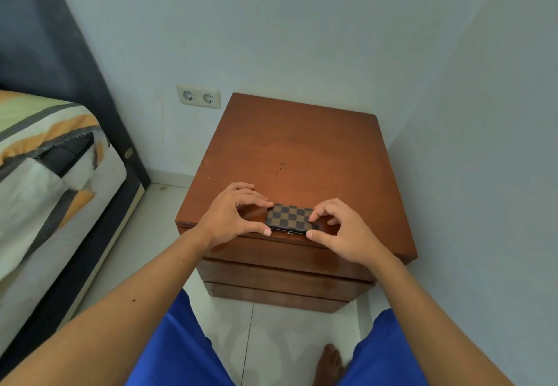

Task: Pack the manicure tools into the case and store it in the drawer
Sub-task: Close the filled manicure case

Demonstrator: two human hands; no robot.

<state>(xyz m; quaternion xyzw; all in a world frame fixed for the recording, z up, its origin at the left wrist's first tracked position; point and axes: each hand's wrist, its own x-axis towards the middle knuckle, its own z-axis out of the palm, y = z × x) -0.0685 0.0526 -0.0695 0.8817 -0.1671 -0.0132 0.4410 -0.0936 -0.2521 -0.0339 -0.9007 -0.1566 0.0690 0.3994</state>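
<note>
- Two hands meet at a checkered case lying closed near the front edge of the wooden desk.
- Left hand pinches the case's left end, its grip closed on it between thumb and fingers.
- Right hand grips the right end likewise.
- Three drawer fronts below sit shut.
- Beside the desk stands a bed.

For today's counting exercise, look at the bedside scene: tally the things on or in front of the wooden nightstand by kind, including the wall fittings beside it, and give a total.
Checkered case: 1
Hands on the case, left hand and right hand: 2
Nightstand: 1
Closed drawer fronts: 3
Wall sockets: 2
Total: 9
</note>
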